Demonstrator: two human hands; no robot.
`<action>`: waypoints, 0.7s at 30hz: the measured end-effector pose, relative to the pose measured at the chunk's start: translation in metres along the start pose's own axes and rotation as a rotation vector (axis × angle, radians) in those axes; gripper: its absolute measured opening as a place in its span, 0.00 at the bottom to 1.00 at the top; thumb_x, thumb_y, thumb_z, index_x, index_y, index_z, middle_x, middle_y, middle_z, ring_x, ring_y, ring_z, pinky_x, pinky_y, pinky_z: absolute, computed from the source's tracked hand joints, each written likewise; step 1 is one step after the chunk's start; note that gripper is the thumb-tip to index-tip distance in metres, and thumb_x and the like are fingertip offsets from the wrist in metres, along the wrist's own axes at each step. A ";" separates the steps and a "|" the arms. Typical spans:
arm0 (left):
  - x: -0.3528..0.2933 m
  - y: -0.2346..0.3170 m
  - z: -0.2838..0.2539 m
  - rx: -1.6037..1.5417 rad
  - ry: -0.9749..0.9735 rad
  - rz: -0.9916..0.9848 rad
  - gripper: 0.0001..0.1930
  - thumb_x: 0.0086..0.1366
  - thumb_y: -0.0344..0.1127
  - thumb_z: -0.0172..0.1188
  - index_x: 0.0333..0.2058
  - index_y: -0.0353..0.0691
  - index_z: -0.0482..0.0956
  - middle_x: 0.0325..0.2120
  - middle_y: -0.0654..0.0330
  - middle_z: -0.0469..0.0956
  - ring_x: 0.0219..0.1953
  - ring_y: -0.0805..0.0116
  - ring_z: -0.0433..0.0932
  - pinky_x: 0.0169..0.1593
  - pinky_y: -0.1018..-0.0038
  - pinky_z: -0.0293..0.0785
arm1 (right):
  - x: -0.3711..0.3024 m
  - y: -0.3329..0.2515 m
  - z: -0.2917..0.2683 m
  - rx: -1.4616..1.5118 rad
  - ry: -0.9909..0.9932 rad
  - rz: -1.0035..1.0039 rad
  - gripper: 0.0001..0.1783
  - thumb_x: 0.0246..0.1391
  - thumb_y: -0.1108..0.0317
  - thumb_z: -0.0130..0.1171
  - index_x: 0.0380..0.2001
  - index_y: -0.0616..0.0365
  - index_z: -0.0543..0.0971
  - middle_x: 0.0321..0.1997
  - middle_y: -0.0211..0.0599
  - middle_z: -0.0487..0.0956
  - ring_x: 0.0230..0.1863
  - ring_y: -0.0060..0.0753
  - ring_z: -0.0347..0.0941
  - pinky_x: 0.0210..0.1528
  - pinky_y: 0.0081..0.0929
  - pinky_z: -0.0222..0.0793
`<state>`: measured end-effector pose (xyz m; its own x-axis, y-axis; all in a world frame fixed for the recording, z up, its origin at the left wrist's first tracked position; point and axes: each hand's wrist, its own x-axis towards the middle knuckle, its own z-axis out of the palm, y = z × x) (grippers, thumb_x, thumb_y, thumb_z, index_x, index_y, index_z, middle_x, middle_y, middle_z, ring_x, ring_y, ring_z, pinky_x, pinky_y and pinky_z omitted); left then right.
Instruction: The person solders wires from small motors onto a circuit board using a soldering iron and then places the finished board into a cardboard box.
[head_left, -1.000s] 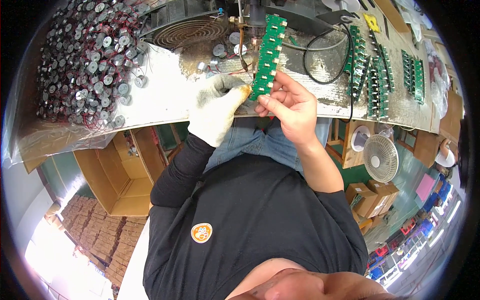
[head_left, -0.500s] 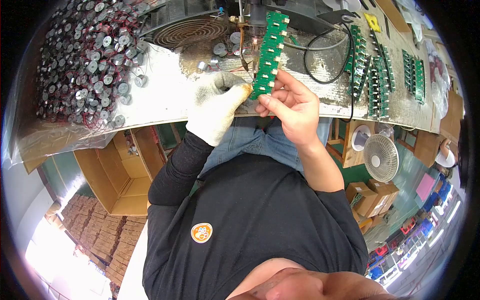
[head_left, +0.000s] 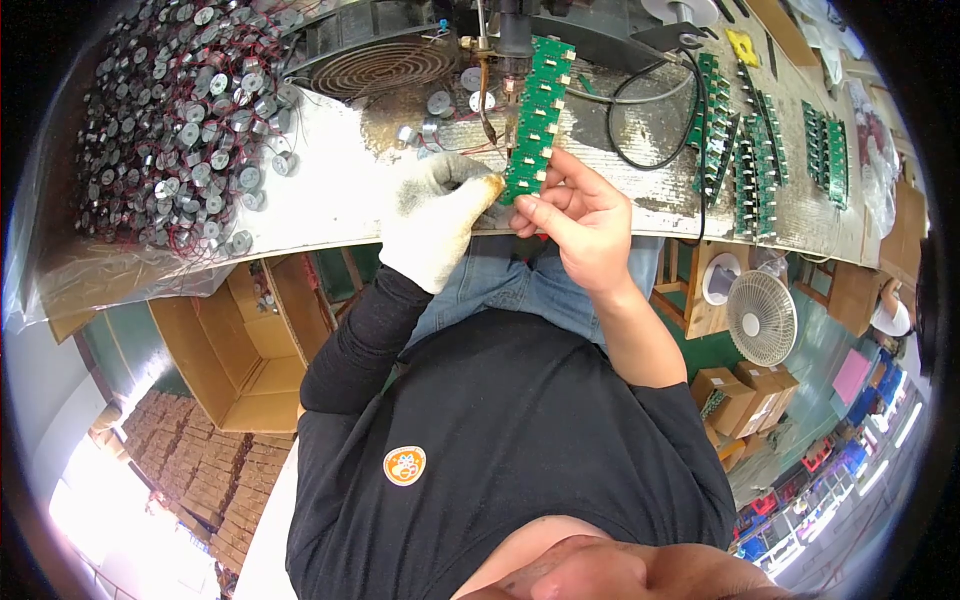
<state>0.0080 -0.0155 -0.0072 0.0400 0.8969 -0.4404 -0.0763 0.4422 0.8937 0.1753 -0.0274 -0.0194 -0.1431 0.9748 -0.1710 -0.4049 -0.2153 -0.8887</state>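
Observation:
A long green circuit board strip (head_left: pixel 540 115) with a row of small white connectors stands tilted over the workbench. My bare right hand (head_left: pixel 590 230) pinches its near end between thumb and fingers. My left hand (head_left: pixel 430 215), in a white glove with a stained fingertip, is closed in a pinch at the board's left edge. Whatever its fingers hold is hidden. Just beyond both hands, a soldering fixture (head_left: pixel 513 45) comes down beside the board, with a thin metal feed tube (head_left: pixel 484 100) to its left.
Many small round motors (head_left: pixel 190 135) with red wires are heaped at the left. More green boards (head_left: pixel 755 150) lie in rows at the right. A round-grilled black fan (head_left: pixel 380 70) and a looped black cable (head_left: pixel 612 125) sit behind. An open cardboard box (head_left: pixel 235 350) stands below the bench.
The board has slid slightly toward me and right at its far end. My left hand has shifted a little right, my right hand slightly left. Both keep their pinch.

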 end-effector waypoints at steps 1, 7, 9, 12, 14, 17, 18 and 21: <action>0.000 0.001 0.000 0.009 0.004 -0.008 0.08 0.58 0.33 0.60 0.30 0.32 0.79 0.24 0.62 0.78 0.27 0.77 0.75 0.31 0.79 0.71 | 0.000 0.000 0.000 -0.001 0.002 -0.002 0.29 0.50 0.86 0.56 0.57 0.70 0.65 0.37 0.43 0.76 0.31 0.30 0.78 0.31 0.23 0.78; 0.000 -0.002 -0.003 -0.114 0.002 -0.013 0.07 0.59 0.32 0.58 0.31 0.33 0.78 0.24 0.61 0.78 0.27 0.76 0.75 0.32 0.77 0.72 | 0.002 0.005 0.001 0.040 0.023 0.055 0.30 0.49 0.86 0.57 0.57 0.67 0.65 0.37 0.43 0.76 0.31 0.32 0.78 0.31 0.25 0.78; 0.004 -0.012 -0.010 0.195 0.049 0.186 0.09 0.58 0.34 0.60 0.31 0.33 0.79 0.25 0.58 0.78 0.28 0.71 0.76 0.33 0.74 0.72 | 0.003 0.004 -0.003 0.007 0.053 0.076 0.30 0.49 0.85 0.58 0.57 0.66 0.66 0.37 0.43 0.77 0.31 0.33 0.78 0.32 0.27 0.79; 0.005 -0.014 -0.019 0.200 0.036 0.221 0.08 0.58 0.34 0.61 0.34 0.35 0.78 0.26 0.59 0.77 0.30 0.71 0.75 0.35 0.74 0.71 | 0.006 0.002 -0.012 -0.089 0.039 0.026 0.28 0.50 0.85 0.57 0.56 0.66 0.66 0.37 0.44 0.77 0.30 0.32 0.78 0.31 0.26 0.78; 0.004 -0.017 -0.027 0.249 0.063 0.312 0.07 0.58 0.32 0.61 0.34 0.36 0.78 0.27 0.59 0.77 0.29 0.70 0.75 0.35 0.74 0.71 | 0.007 0.002 -0.014 -0.108 0.030 0.000 0.28 0.50 0.86 0.56 0.56 0.69 0.65 0.37 0.45 0.77 0.30 0.32 0.78 0.31 0.26 0.77; -0.001 -0.013 -0.047 0.410 0.254 0.518 0.08 0.59 0.31 0.61 0.36 0.34 0.77 0.34 0.58 0.78 0.36 0.74 0.75 0.40 0.77 0.72 | 0.009 0.001 -0.012 -0.112 0.021 -0.010 0.27 0.50 0.86 0.55 0.56 0.73 0.64 0.38 0.45 0.76 0.30 0.32 0.78 0.31 0.25 0.77; 0.002 -0.009 -0.060 0.617 0.431 0.724 0.09 0.55 0.29 0.63 0.35 0.36 0.77 0.34 0.58 0.78 0.30 0.74 0.75 0.35 0.78 0.72 | 0.009 0.001 -0.012 -0.118 0.007 -0.013 0.28 0.50 0.86 0.55 0.56 0.73 0.64 0.38 0.45 0.76 0.30 0.31 0.78 0.31 0.25 0.77; 0.003 0.004 -0.090 0.744 0.836 0.749 0.12 0.50 0.28 0.67 0.34 0.38 0.76 0.29 0.61 0.76 0.20 0.76 0.70 0.27 0.80 0.69 | 0.010 0.006 -0.014 -0.127 0.000 -0.042 0.28 0.50 0.86 0.55 0.56 0.73 0.64 0.39 0.45 0.76 0.31 0.31 0.78 0.31 0.25 0.77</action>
<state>-0.0820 -0.0106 -0.0126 -0.4080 0.7707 0.4893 0.7535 -0.0184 0.6572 0.1840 -0.0181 -0.0321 -0.1280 0.9829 -0.1327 -0.2932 -0.1653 -0.9417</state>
